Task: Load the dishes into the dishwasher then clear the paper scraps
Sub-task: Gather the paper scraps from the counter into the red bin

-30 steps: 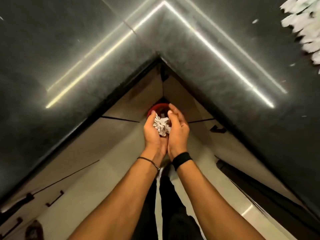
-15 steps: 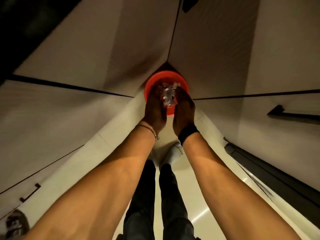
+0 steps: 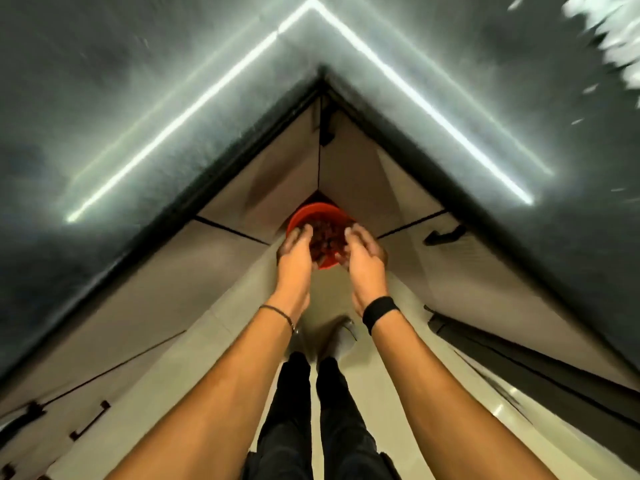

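The left hand [image 3: 294, 251] hangs over the round red plastic bin [image 3: 313, 211], at its near-left rim, fingers slack and empty. Crumpled paper scraps [image 3: 327, 239] lie dim inside. The right hand [image 3: 363, 254], equally slack, is at the near-right rim. Blurred white scraps [image 3: 609, 39] lie far up-right of the bin, on the right hand's side.

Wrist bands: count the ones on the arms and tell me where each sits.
2. A thin bracelet is on the left wrist and a wide black band is on the right wrist. Both wrists show fully, so none looks hidden.
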A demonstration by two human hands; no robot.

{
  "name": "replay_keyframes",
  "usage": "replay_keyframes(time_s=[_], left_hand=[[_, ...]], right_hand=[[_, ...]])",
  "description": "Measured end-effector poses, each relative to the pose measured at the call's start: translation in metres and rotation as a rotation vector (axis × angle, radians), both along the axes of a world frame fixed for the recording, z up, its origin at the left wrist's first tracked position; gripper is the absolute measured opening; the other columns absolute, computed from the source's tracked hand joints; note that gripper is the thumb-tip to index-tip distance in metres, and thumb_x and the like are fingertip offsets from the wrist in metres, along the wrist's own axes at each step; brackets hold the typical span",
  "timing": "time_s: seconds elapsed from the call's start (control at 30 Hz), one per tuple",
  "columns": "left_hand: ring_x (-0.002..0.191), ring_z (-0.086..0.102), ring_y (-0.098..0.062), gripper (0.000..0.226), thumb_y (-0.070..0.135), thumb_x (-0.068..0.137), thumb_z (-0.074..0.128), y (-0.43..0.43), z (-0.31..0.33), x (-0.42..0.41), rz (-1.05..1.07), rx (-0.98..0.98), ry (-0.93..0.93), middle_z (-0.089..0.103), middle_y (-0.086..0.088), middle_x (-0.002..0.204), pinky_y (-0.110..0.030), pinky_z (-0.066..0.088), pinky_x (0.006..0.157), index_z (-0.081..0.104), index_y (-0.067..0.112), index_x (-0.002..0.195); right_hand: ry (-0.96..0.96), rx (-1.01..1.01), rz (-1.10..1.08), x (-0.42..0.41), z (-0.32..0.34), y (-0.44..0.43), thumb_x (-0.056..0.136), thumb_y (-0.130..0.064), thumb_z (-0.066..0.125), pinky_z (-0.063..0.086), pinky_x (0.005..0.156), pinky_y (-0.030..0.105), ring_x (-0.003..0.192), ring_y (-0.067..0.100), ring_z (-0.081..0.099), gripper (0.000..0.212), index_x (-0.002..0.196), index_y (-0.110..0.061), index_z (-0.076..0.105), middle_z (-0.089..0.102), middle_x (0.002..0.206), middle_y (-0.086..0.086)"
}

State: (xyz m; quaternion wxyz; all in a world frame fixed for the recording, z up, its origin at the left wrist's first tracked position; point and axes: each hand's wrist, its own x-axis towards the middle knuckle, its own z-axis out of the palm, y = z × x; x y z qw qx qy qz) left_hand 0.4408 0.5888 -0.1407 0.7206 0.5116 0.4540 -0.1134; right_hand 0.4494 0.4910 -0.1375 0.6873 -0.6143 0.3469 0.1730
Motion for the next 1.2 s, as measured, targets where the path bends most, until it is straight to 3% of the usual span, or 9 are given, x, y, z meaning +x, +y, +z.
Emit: replay_keyframes(time_s=[0.1, 0.23, 0.4, 0.5, 0.6, 0.7, 0.87, 1.03, 1.2], left_hand=[[0.117, 0.065, -0.029, 0.034, 0.025, 0.104, 0.057, -0.009, 0.078, -0.015, -0.128, 0.095, -0.143, 0.066, -0.018, 0.132, -0.041, 0.052, 0.1, 0.061, 0.007, 0.132], [0.113, 0.069, -0.026, 0.027, 0.024, 0.103, 0.059, -0.023, 0.166, -0.028, -0.191, 0.185, -0.271, 0.073, -0.009, 0.119, -0.044, 0.054, 0.102, 0.065, 0.012, 0.127], [0.11, 0.07, -0.024, 0.027, 0.022, 0.104, 0.058, -0.043, 0.223, -0.029, -0.255, 0.244, -0.432, 0.072, -0.008, 0.119, -0.04, 0.056, 0.095, 0.063, 0.013, 0.129], [0.106, 0.071, -0.022, 0.028, 0.021, 0.105, 0.056, -0.048, 0.239, -0.017, -0.291, 0.284, -0.518, 0.073, -0.008, 0.118, -0.034, 0.057, 0.089, 0.062, 0.013, 0.132], [0.107, 0.071, -0.028, 0.027, 0.02, 0.105, 0.056, -0.05, 0.245, 0.004, -0.354, 0.37, -0.604, 0.074, -0.007, 0.111, -0.019, 0.058, 0.078, 0.063, 0.01, 0.129], [0.11, 0.07, -0.032, 0.028, 0.02, 0.105, 0.055, -0.055, 0.248, 0.028, -0.405, 0.398, -0.629, 0.074, -0.006, 0.111, -0.014, 0.057, 0.075, 0.062, 0.009, 0.13], [0.111, 0.07, -0.032, 0.029, 0.022, 0.105, 0.056, -0.06, 0.254, 0.076, -0.447, 0.344, -0.672, 0.074, -0.01, 0.116, -0.019, 0.059, 0.079, 0.062, 0.009, 0.131], [0.108, 0.071, -0.027, 0.029, 0.019, 0.103, 0.059, -0.052, 0.256, 0.136, -0.479, 0.203, -0.677, 0.073, -0.012, 0.119, -0.042, 0.057, 0.097, 0.062, 0.01, 0.131], [0.106, 0.071, -0.024, 0.027, 0.016, 0.102, 0.06, -0.03, 0.257, 0.193, -0.51, 0.088, -0.648, 0.072, -0.013, 0.12, -0.043, 0.056, 0.098, 0.063, 0.011, 0.128]], right_hand=[[-0.129, 0.02, 0.098, -0.01, 0.07, -0.015, 0.104, -0.017, 0.054, 0.057, 0.081, 0.027, 0.094, 0.013, 0.071, 0.021, 0.119, -0.026, 0.066, 0.073, 0.118, 0.003], [-0.287, 0.006, 0.13, -0.026, 0.147, -0.037, 0.104, -0.019, 0.053, 0.059, 0.086, 0.032, 0.098, 0.019, 0.073, 0.026, 0.127, -0.024, 0.065, 0.075, 0.116, 0.0], [-0.438, 0.009, 0.094, -0.027, 0.198, -0.06, 0.105, -0.016, 0.052, 0.058, 0.083, 0.032, 0.096, 0.022, 0.074, 0.028, 0.131, -0.015, 0.063, 0.075, 0.115, 0.003], [-0.506, 0.024, 0.052, -0.018, 0.213, -0.069, 0.105, -0.013, 0.052, 0.056, 0.077, 0.028, 0.089, 0.018, 0.073, 0.026, 0.128, -0.015, 0.064, 0.075, 0.114, 0.006], [-0.552, 0.036, 0.02, -0.005, 0.225, -0.078, 0.104, -0.014, 0.054, 0.055, 0.076, 0.025, 0.086, 0.016, 0.071, 0.025, 0.126, -0.018, 0.065, 0.075, 0.111, 0.006], [-0.584, 0.022, -0.016, 0.01, 0.233, -0.085, 0.104, -0.017, 0.054, 0.058, 0.08, 0.03, 0.086, 0.016, 0.071, 0.024, 0.125, -0.019, 0.066, 0.075, 0.111, 0.004], [-0.621, 0.017, -0.06, 0.045, 0.241, -0.09, 0.104, -0.018, 0.054, 0.059, 0.079, 0.031, 0.092, 0.019, 0.072, 0.027, 0.13, -0.013, 0.062, 0.074, 0.112, 0.006], [-0.623, 0.003, -0.118, 0.098, 0.242, -0.08, 0.103, -0.017, 0.057, 0.062, 0.082, 0.035, 0.103, 0.024, 0.072, 0.024, 0.127, -0.017, 0.063, 0.072, 0.116, 0.008], [-0.582, -0.067, -0.164, 0.149, 0.242, -0.06, 0.103, -0.015, 0.058, 0.062, 0.083, 0.036, 0.102, 0.024, 0.073, 0.026, 0.128, -0.015, 0.063, 0.073, 0.115, 0.006]])
